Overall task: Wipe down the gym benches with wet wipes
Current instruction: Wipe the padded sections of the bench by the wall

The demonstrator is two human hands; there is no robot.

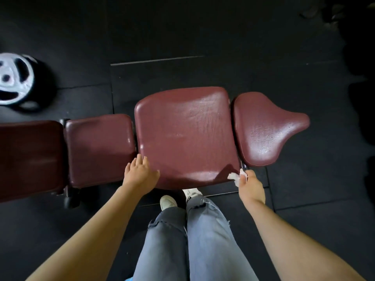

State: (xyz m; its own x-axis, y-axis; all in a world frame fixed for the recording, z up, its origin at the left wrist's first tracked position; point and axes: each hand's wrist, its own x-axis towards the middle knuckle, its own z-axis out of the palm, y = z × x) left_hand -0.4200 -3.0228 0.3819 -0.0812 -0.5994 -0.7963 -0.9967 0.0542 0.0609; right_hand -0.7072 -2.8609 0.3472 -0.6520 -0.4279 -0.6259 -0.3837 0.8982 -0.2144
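Wiping was under way on the maroon gym bench (182, 128), which stretched across the middle of the frame from the left edge to the right of centre. The right hand (250, 185), at lower right of centre, had its fingers curled round a crumpled white wet wipe (235, 177) and held it against the near right corner of the large middle pad (186, 136), just beside the gap to the saddle-shaped end pad (263, 128). The left hand (141, 173), at lower left of centre, lay with fingers straight and flat on the near left corner of that same pad, apparently bracing it. Both the middle pad and the end pad shone as if damp, while the smaller pad (99, 149) and the darker pad (30, 157) at far left looked duller, so those probably remained to be wiped. The next move would likely call for carrying the wipe along the near edge toward the left and shifting the bracing hand out of its way. No container or wipe packet was visible. A white weight plate (14, 80) lay on the dark floor (203, 33) at upper left, well apart from the bench.
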